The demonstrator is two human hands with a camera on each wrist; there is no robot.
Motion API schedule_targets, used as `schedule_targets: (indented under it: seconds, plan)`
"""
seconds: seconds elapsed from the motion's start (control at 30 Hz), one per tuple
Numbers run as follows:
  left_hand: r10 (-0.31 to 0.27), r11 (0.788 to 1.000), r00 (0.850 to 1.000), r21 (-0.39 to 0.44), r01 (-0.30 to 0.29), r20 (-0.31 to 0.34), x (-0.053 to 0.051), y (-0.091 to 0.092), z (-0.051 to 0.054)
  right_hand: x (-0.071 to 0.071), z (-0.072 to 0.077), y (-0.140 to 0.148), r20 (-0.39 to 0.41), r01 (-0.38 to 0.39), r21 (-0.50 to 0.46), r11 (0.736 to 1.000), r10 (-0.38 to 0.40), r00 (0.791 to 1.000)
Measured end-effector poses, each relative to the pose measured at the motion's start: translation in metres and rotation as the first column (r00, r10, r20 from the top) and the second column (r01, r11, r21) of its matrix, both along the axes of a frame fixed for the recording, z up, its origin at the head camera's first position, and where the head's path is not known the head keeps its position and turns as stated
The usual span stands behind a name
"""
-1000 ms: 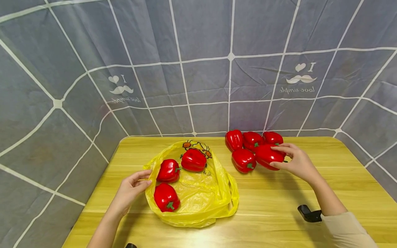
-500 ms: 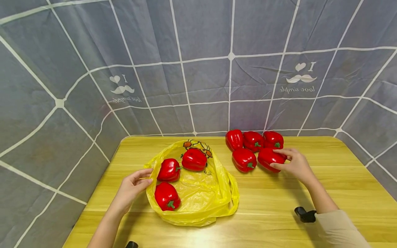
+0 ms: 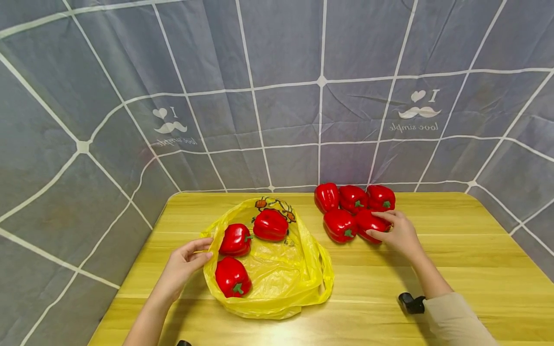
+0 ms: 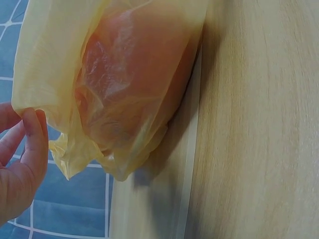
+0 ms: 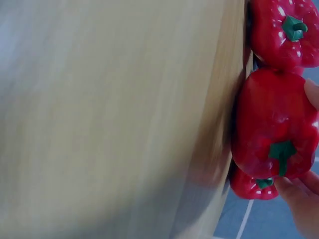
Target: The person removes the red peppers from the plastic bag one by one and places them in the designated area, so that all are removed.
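Note:
My left hand (image 3: 183, 269) pinches the left rim of a yellow plastic bag (image 3: 277, 307) lying open on the table; the left wrist view shows thumb and finger on the thin bag (image 4: 119, 89). Inside the bag are three red bell peppers, one at the back (image 3: 270, 225), one at the left (image 3: 235, 239) and one at the front left (image 3: 232, 277). At the right, my right hand (image 3: 402, 236) holds a red pepper (image 3: 369, 225) between thumb and fingers, beside another front pepper (image 3: 340, 225). In the right wrist view the held pepper (image 5: 274, 119) shows its green stem.
Behind the held pepper, three more red peppers line the table's back edge, at left (image 3: 326, 197), middle (image 3: 352, 198) and right (image 3: 381, 197). A grey curtain (image 3: 285, 115) with white lines hangs behind the wooden table (image 3: 363, 302). A black strap piece (image 3: 411, 303) sits by the right wrist.
My right hand has moved left and slightly down with the pepper, which now sits lower and against the neighbouring front pepper. My left hand stays on the bag's rim.

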State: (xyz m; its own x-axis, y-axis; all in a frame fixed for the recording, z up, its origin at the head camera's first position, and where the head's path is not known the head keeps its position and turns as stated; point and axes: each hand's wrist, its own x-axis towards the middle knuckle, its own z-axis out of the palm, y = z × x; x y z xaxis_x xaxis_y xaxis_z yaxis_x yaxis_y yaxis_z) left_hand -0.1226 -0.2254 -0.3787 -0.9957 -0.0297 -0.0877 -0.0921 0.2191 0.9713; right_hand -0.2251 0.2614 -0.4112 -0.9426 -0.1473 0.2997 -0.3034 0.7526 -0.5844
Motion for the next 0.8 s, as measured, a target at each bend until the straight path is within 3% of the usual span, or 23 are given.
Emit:
schedule_targets:
  seconds: [0.27, 0.8]
  plan:
    - [0.005, 1.0, 1.0, -0.01, -0.005, -0.001, 0.001, 0.0, 0.0, -0.001, 0.0, -0.006, -0.024, -0.001, 0.024, 1.0, 0.001, 1.0]
    - [0.021, 1.0, 1.0, -0.021, -0.021, -0.005, 0.001, 0.001, -0.002, -0.004, 0.0, -0.016, 0.03, 0.038, 0.037, 0.999, -0.039, 0.999]
